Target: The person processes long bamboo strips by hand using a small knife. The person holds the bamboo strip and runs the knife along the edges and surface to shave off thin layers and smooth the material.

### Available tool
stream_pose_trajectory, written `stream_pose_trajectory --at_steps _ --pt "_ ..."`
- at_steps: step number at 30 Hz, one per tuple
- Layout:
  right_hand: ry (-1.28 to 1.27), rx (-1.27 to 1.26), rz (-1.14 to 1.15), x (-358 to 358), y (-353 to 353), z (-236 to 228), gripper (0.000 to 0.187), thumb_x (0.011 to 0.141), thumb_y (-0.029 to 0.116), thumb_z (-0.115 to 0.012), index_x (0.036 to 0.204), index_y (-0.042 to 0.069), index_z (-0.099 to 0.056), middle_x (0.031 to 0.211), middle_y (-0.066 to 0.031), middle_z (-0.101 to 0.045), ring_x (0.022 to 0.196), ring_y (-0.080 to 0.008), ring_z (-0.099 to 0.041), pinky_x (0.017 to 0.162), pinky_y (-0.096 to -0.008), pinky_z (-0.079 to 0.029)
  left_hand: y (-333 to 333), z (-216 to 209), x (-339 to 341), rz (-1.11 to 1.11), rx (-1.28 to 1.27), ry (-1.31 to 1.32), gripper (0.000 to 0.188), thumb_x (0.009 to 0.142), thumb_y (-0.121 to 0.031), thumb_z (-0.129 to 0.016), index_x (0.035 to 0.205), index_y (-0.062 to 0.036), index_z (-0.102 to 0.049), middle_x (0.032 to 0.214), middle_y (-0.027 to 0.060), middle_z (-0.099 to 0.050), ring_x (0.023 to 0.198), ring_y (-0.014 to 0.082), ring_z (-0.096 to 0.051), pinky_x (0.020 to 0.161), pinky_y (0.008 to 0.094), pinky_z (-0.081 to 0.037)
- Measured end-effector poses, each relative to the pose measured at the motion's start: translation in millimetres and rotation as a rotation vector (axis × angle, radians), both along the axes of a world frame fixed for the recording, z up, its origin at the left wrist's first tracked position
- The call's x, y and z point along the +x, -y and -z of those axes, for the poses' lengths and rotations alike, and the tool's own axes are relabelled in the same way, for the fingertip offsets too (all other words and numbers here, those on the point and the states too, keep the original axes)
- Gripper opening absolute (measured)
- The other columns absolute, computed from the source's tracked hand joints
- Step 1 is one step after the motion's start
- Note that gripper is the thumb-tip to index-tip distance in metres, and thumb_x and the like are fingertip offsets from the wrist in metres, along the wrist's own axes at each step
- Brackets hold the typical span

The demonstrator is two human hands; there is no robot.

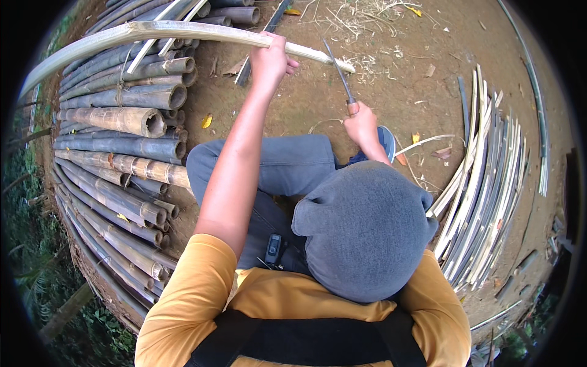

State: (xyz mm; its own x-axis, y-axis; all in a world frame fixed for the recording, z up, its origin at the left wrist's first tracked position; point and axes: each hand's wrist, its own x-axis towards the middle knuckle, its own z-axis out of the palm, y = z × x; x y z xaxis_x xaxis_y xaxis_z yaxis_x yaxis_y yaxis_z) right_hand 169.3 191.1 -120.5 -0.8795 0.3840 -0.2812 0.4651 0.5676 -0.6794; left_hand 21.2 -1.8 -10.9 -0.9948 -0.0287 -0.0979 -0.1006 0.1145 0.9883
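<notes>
My left hand (pixel 269 64) is closed around a long, pale split bamboo strip (pixel 189 30), which curves from the far left across to the middle. The fingers wrap it a short way from its right end. In my right hand (pixel 362 125) is the handle of a long, narrow-bladed knife (pixel 340 76). The blade points away from me and crosses the strip close to its right tip; whether it touches the strip, I cannot tell. Pale shavings (pixel 367 64) lie on the ground around that tip. A dark bamboo slat (pixel 243 72) lies beneath my left hand.
Stacked bamboo poles (pixel 140 147) fill the left side, their cut ends toward me. At the right lies a bundle of split strips (pixel 483 202). One long thin pole (pixel 535 92) lies farther right. My grey cap (pixel 370 232) covers part of the lower middle.
</notes>
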Motion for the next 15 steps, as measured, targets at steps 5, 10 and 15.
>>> stream_pose_trajectory --at_steps 5,10,15 --pt "0.007 -0.014 0.002 -3.2 1.7 -1.4 0.017 0.088 0.015 -0.057 0.089 -0.001 -0.063 0.093 -0.0324 -0.066 0.095 -0.0513 -0.063 0.081 -0.0548 -0.049 12.9 3.6 1.0 0.003 -0.043 0.028 0.018 0.097 -0.02 -0.055 0.097 -0.0017 -0.054 0.063 0.0102 -0.061 0.051 0.0181 -0.066 0.04 0.0287 -0.048" --pt "0.04 -0.029 -0.075 -8.4 -2.5 -24.8 0.018 0.083 0.015 -0.061 0.091 -0.001 -0.064 0.09 -0.0314 -0.067 0.095 -0.0486 -0.065 0.081 -0.0519 -0.05 15.8 -1.8 6.3 0.028 -0.063 0.057 0.019 0.096 -0.021 -0.056 0.097 -0.0029 -0.053 0.066 0.0086 -0.062 0.052 0.0171 -0.066 0.042 0.0284 -0.048" --pt "-0.003 0.049 -0.042 3.2 -7.0 -6.9 0.019 0.078 0.017 -0.065 0.081 0.0 -0.058 0.078 -0.0249 -0.066 0.079 -0.044 -0.065 0.072 -0.0491 -0.049 0.8 -2.9 3.1 0.081 -0.056 0.057 0.02 0.097 -0.023 -0.055 0.1 -0.0035 -0.051 0.07 0.0093 -0.062 0.053 0.0178 -0.067 0.041 0.0295 -0.048"
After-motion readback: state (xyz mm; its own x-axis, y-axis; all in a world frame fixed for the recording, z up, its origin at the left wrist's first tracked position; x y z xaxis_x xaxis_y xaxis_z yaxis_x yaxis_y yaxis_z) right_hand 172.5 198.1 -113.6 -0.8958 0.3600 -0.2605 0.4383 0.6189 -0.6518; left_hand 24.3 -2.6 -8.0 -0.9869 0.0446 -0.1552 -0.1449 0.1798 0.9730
